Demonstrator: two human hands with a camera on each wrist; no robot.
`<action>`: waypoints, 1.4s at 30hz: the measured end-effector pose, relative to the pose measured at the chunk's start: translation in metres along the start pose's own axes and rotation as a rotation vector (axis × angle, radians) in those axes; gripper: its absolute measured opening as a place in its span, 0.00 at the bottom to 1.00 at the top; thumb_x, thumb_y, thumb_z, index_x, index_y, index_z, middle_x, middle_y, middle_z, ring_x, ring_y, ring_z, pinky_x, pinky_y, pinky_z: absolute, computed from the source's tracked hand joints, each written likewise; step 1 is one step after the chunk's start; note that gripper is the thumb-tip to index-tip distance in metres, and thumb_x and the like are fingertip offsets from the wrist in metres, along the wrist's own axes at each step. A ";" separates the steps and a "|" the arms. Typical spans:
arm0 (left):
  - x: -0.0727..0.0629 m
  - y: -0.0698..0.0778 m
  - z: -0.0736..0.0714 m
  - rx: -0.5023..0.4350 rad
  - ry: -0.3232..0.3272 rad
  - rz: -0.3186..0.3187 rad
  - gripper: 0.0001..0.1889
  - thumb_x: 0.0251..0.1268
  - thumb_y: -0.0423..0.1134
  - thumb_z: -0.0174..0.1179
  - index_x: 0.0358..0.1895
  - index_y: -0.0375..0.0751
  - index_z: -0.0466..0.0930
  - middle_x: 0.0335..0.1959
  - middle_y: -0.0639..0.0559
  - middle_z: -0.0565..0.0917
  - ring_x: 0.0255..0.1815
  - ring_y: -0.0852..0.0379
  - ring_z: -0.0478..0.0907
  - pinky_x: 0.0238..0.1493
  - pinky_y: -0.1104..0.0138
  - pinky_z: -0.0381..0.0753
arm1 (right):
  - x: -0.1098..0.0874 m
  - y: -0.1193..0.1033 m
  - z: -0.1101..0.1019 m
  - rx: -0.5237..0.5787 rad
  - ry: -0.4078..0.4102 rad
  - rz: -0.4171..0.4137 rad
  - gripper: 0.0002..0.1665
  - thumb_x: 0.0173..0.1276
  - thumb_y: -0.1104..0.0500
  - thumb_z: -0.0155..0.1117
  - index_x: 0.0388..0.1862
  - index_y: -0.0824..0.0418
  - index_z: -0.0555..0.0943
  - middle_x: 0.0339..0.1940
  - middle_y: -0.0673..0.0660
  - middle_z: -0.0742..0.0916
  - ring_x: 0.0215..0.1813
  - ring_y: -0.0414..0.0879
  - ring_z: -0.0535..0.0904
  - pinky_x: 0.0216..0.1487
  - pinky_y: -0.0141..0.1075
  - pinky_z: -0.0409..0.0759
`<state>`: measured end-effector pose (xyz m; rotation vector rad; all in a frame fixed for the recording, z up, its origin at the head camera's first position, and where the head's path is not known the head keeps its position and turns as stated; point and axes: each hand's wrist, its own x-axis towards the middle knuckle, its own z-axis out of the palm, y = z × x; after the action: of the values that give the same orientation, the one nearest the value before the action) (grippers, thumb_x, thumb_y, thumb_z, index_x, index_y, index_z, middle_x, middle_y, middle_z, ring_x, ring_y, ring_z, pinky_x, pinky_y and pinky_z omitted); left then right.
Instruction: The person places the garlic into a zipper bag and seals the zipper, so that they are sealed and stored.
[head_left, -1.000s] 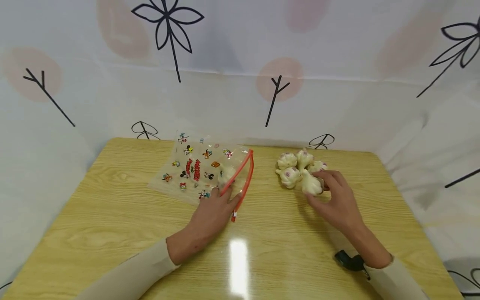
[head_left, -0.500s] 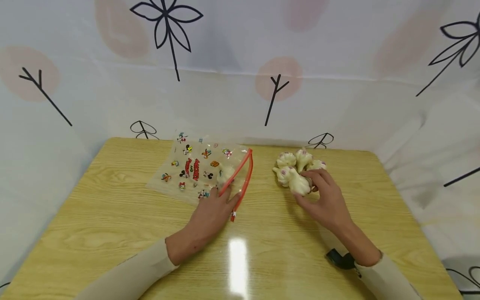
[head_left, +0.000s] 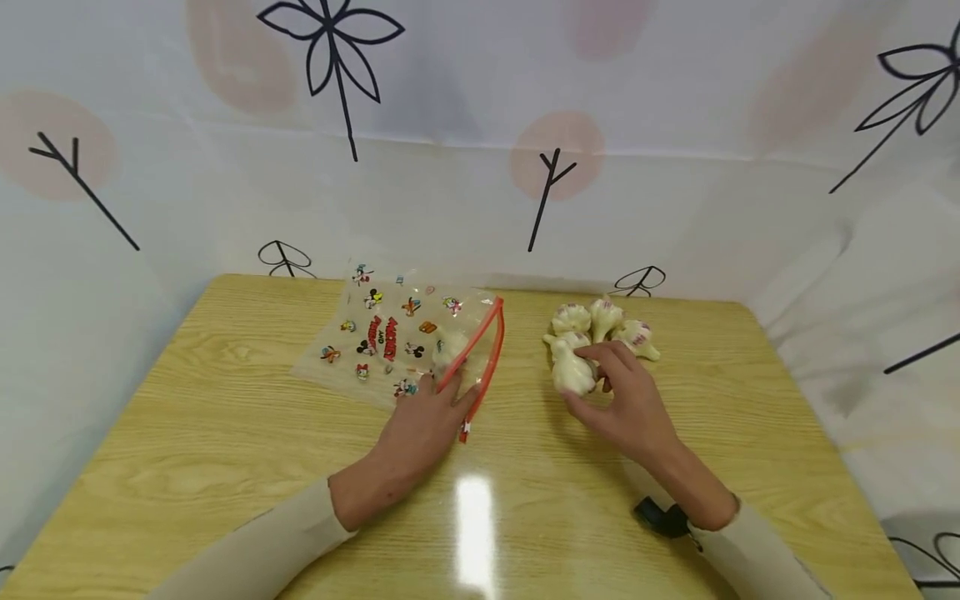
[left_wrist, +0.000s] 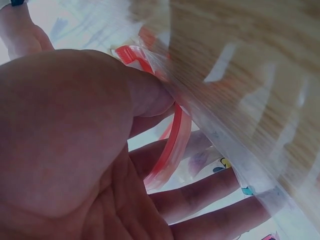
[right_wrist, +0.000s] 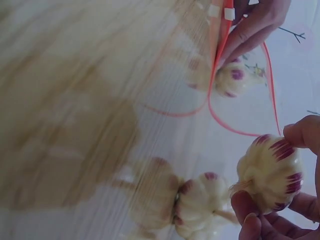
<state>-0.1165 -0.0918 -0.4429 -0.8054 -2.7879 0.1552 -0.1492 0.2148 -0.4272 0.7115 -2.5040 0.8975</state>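
A clear zip bag [head_left: 388,337] with cartoon prints lies on the table, its red-edged mouth parted toward the right. My left hand [head_left: 422,433] grips the bag's near lip, thumb close to the red zip strip [left_wrist: 172,135] and other fingers stretched over the film. Inside the bag, just behind the mouth, sits one garlic bulb [right_wrist: 232,80]. My right hand [head_left: 626,404] pinches another garlic bulb [head_left: 573,372] between thumb and fingertips; purple streaks mark this bulb [right_wrist: 272,172] in the right wrist view. It overlaps a bulb behind it in the head view.
Several garlic bulbs [head_left: 606,317] stay clustered at the back right of the wooden table [head_left: 225,467]. A patterned cloth [head_left: 450,200] hangs behind the table. A black device [head_left: 662,518] sits at my right wrist.
My right hand has moved left with the garlic bulb, out of the cluster and toward the bag. The left hand and bag have stayed in place.
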 end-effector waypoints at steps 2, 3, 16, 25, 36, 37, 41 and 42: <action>-0.001 -0.001 0.000 0.013 -0.008 0.001 0.28 0.74 0.30 0.66 0.74 0.52 0.78 0.71 0.43 0.79 0.57 0.33 0.82 0.29 0.52 0.89 | 0.002 -0.003 0.002 0.009 -0.007 -0.005 0.32 0.58 0.59 0.83 0.60 0.61 0.82 0.53 0.57 0.83 0.35 0.49 0.76 0.34 0.42 0.79; -0.001 -0.001 0.000 0.013 -0.005 0.002 0.28 0.74 0.30 0.66 0.74 0.51 0.78 0.71 0.43 0.79 0.57 0.33 0.82 0.29 0.52 0.89 | 0.003 -0.004 0.003 0.014 -0.009 -0.006 0.32 0.58 0.58 0.83 0.60 0.61 0.82 0.53 0.57 0.83 0.35 0.49 0.76 0.34 0.42 0.79; 0.000 -0.001 0.002 0.026 0.008 0.005 0.26 0.75 0.31 0.64 0.73 0.52 0.79 0.68 0.43 0.80 0.55 0.34 0.82 0.26 0.55 0.88 | 0.011 -0.011 0.021 0.069 -0.082 0.005 0.31 0.60 0.57 0.83 0.61 0.62 0.82 0.53 0.56 0.83 0.37 0.49 0.78 0.36 0.41 0.82; 0.001 0.000 0.001 0.017 0.029 0.002 0.25 0.75 0.32 0.64 0.73 0.51 0.80 0.67 0.43 0.80 0.54 0.34 0.81 0.26 0.54 0.88 | 0.023 -0.016 0.033 0.105 -0.158 0.024 0.30 0.64 0.57 0.81 0.63 0.62 0.82 0.50 0.54 0.84 0.35 0.46 0.78 0.35 0.35 0.80; 0.000 0.000 -0.002 0.009 -0.015 -0.008 0.26 0.76 0.33 0.63 0.75 0.52 0.77 0.68 0.42 0.79 0.55 0.34 0.81 0.29 0.51 0.89 | 0.037 -0.027 0.054 0.144 -0.239 0.065 0.31 0.66 0.53 0.81 0.65 0.59 0.82 0.53 0.54 0.86 0.38 0.47 0.82 0.38 0.36 0.82; 0.000 0.000 -0.002 0.003 -0.022 -0.010 0.26 0.77 0.34 0.63 0.75 0.52 0.77 0.68 0.42 0.79 0.56 0.34 0.80 0.30 0.50 0.89 | 0.039 -0.027 0.056 0.146 -0.239 0.073 0.31 0.66 0.53 0.80 0.65 0.59 0.82 0.52 0.54 0.86 0.38 0.47 0.82 0.38 0.36 0.82; 0.001 0.001 -0.003 -0.014 -0.053 -0.017 0.27 0.78 0.35 0.62 0.76 0.53 0.76 0.70 0.42 0.78 0.59 0.32 0.80 0.35 0.43 0.90 | 0.043 -0.029 0.063 0.181 -0.241 0.109 0.29 0.67 0.52 0.80 0.64 0.60 0.82 0.48 0.54 0.87 0.38 0.47 0.83 0.38 0.36 0.82; 0.001 0.001 -0.003 -0.010 -0.052 -0.016 0.27 0.78 0.35 0.62 0.76 0.54 0.76 0.71 0.42 0.78 0.59 0.32 0.80 0.34 0.44 0.90 | 0.044 -0.029 0.065 0.192 -0.243 0.118 0.29 0.68 0.51 0.80 0.64 0.60 0.82 0.48 0.54 0.87 0.38 0.47 0.83 0.38 0.36 0.82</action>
<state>-0.1159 -0.0908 -0.4400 -0.7918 -2.8452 0.1625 -0.1791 0.1376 -0.4382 0.7814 -2.7214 1.1685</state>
